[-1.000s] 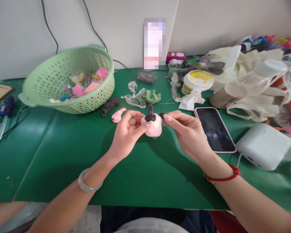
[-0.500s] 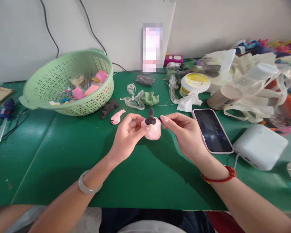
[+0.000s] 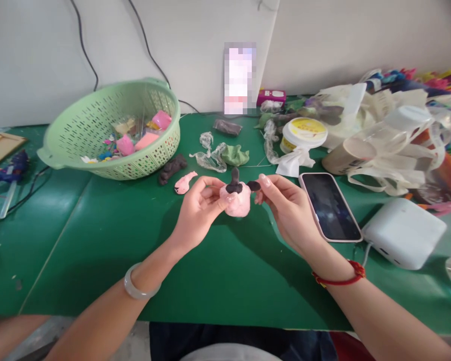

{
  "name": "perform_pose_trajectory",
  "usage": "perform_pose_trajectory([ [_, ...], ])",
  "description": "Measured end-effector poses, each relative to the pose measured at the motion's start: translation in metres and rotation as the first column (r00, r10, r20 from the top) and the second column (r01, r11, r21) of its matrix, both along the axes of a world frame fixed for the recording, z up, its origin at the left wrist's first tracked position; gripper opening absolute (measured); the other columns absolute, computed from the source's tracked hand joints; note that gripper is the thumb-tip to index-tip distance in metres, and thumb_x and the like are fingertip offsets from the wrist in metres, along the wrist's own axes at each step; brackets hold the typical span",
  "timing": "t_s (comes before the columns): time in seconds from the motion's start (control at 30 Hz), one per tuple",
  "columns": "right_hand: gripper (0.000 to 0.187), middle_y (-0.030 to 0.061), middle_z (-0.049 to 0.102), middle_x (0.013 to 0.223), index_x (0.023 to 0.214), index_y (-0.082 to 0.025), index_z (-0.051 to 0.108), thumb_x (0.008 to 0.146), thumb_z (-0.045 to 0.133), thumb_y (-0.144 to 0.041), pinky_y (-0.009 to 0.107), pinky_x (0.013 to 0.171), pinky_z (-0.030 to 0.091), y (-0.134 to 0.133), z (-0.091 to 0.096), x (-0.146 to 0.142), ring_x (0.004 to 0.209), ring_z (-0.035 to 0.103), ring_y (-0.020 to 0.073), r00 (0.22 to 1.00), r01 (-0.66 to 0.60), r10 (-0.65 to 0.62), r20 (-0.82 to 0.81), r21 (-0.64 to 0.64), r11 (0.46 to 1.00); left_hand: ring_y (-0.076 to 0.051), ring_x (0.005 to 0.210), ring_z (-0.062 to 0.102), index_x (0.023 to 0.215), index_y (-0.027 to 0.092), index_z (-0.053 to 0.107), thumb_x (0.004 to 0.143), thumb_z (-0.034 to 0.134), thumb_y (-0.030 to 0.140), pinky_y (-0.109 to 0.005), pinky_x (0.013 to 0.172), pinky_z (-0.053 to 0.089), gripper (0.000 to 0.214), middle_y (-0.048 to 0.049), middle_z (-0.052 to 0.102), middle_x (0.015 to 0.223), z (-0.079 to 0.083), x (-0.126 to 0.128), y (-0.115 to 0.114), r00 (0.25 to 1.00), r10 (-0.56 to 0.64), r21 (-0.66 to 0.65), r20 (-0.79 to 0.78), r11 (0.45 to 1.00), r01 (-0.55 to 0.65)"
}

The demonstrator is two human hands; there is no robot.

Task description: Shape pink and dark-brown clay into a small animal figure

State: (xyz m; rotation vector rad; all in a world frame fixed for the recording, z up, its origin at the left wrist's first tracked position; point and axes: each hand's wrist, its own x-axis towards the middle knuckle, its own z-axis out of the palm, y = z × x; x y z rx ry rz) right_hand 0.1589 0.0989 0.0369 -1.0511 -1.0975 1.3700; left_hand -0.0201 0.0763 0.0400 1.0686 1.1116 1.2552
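Between the thumb and fingers of my left hand [image 3: 201,213] is a rounded pink clay figure [image 3: 237,205]. An upright dark clay stub [image 3: 234,178] stands on its top, with a dark collar around the base. My right hand [image 3: 285,203] pinches a small flat dark clay piece [image 3: 253,185] by its outer end, at the figure's right side; its inner end meets or nearly meets the pink clay. To the left lie a small pink clay piece with a tapering end [image 3: 185,183] and a lump of dark clay [image 3: 172,169].
A green colander [image 3: 113,125] with colourful scraps stands at the back left. Crumpled plastic wrap [image 3: 210,156] and green clay [image 3: 236,155] lie behind my hands. On the right are a phone [image 3: 330,208], a white charger box [image 3: 404,230], a white tub [image 3: 304,133] and plastic bags.
My right hand has drawn slightly to the right, and more of the dark clay piece in its fingers shows. The left hand still holds the pink figure. The camera view has shifted a little.
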Motion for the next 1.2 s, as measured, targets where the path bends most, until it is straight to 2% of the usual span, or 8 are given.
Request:
perform_pose_trajectory([
  [0.33, 0.028, -0.0023, 0.061, 0.065, 0.071, -0.021, 0.072, 0.078, 0.084, -0.045, 0.025, 0.062, 0.043, 0.0, -0.001, 0.001, 0.063, 0.053, 0.0096, 1.0, -0.012, 0.012, -0.006, 0.024, 1.0, -0.011, 0.077, 0.07, 0.086, 0.019, 0.061, 0.063, 0.093, 0.028, -0.02, 0.069, 0.057, 0.041, 0.002, 0.073, 0.079, 0.001, 0.001, -0.001, 0.999, -0.001, -0.048, 0.043, 0.999, 0.003],
  [0.6, 0.032, -0.003, 0.058, 0.062, 0.068, -0.021, 0.069, 0.076, 0.085, -0.048, 0.024, 0.064, 0.044, -0.002, 0.001, 0.0, 0.062, 0.051, 0.0089, 0.993, -0.062, 0.061, -0.098, -0.008, 0.998, -0.012, 0.076, 0.07, 0.087, 0.019, 0.06, 0.065, 0.092, 0.033, -0.022, 0.071, 0.057, 0.041, 0.0017, 0.072, 0.079, 0.001, 0.001, 0.0, 0.999, -0.029, -0.063, 0.035, 0.998, 0.031],
  [0.77, 0.029, -0.0009, 0.067, 0.09, 0.089, -0.024, 0.071, 0.075, 0.086, -0.044, 0.025, 0.064, 0.048, -0.003, -0.001, 0.0, 0.07, 0.056, 0.0099, 0.991, -0.119, 0.118, -0.067, -0.004, 0.993, -0.014, 0.081, 0.072, 0.09, 0.02, 0.059, 0.071, 0.088, 0.04, -0.023, 0.071, 0.058, 0.04, -0.0004, 0.073, 0.083, -0.002, -0.001, 0.0, 1.0, -0.014, 0.024, -0.002, 1.0, 0.014],
  [0.87, 0.037, 0.0017, 0.069, 0.107, 0.101, -0.026, 0.07, 0.072, 0.089, -0.038, 0.029, 0.071, 0.052, -0.002, -0.002, 0.003, 0.078, 0.06, 0.0131, 0.98, -0.194, 0.19, 0.057, 0.076, 0.978, -0.016, 0.091, 0.076, 0.095, 0.021, 0.058, 0.076, 0.087, 0.034, -0.025, 0.079, 0.06, 0.036, -0.0019, 0.075, 0.092, -0.003, -0.005, -0.001, 0.993, 0.033, 0.181, -0.11, 0.983, -0.012],
  [0.97, 0.041, 0.003, 0.069, 0.112, 0.109, -0.028, 0.068, 0.074, 0.088, -0.036, 0.035, 0.084, 0.053, -0.001, -0.002, 0.008, 0.088, 0.061, 0.0165, 0.955, -0.248, 0.198, 0.219, 0.236, 0.939, -0.017, 0.095, 0.077, 0.1, 0.022, 0.06, 0.082, 0.082, 0.026, -0.031, 0.09, 0.06, 0.029, -0.0016, 0.077, 0.097, -0.002, -0.013, -0.001, 0.924, 0.198, 0.487, -0.326, 0.873, -0.015],
  [1.07, 0.048, 0.0049, 0.065, 0.121, 0.119, -0.028, 0.062, 0.077, 0.086, -0.032, 0.038, 0.09, 0.052, -0.001, 0.001, 0.012, 0.096, 0.062, 0.0189, 0.927, -0.27, 0.129, 0.352, 0.387, 0.882, -0.018, 0.096, 0.077, 0.101, 0.024, 0.063, 0.085, 0.078, 0.018, -0.038, 0.097, 0.058, 0.022, 0.0008, 0.079, 0.096, 0.003, -0.021, 0.001, 0.777, 0.404, 0.763, -0.482, 0.63, 0.146],
  [1.13, 0.048, 0.0069, 0.062, 0.124, 0.121, -0.028, 0.059, 0.08, 0.082, -0.027, 0.039, 0.092, 0.053, -0.001, 0.003, 0.014, 0.101, 0.062, 0.0207, 0.897, -0.285, 0.053, 0.439, 0.482, 0.829, -0.018, 0.097, 0.076, 0.102, 0.026, 0.065, 0.086, 0.075, 0.014, -0.038, 0.097, 0.057, 0.023, 0.0011, 0.081, 0.1, 0.006, -0.025, 0.002, 0.701, 0.468, 0.811, -0.537, 0.517, 0.276],
  [1.2, 0.04, 0.009, 0.061, 0.123, 0.119, -0.026, 0.058, 0.084, 0.076, -0.022, 0.041, 0.093, 0.054, -0.001, 0.006, 0.015, 0.109, 0.061, 0.0236, 0.857, -0.31, -0.027, 0.514, 0.556, 0.771, -0.018, 0.099, 0.076, 0.104, 0.027, 0.066, 0.087, 0.073, 0.012, -0.038, 0.097, 0.056, 0.024, 0.0006, 0.081, 0.105, 0.007, -0.027, 0.003, 0.651, 0.483, 0.799, -0.585, 0.481, 0.361],
])
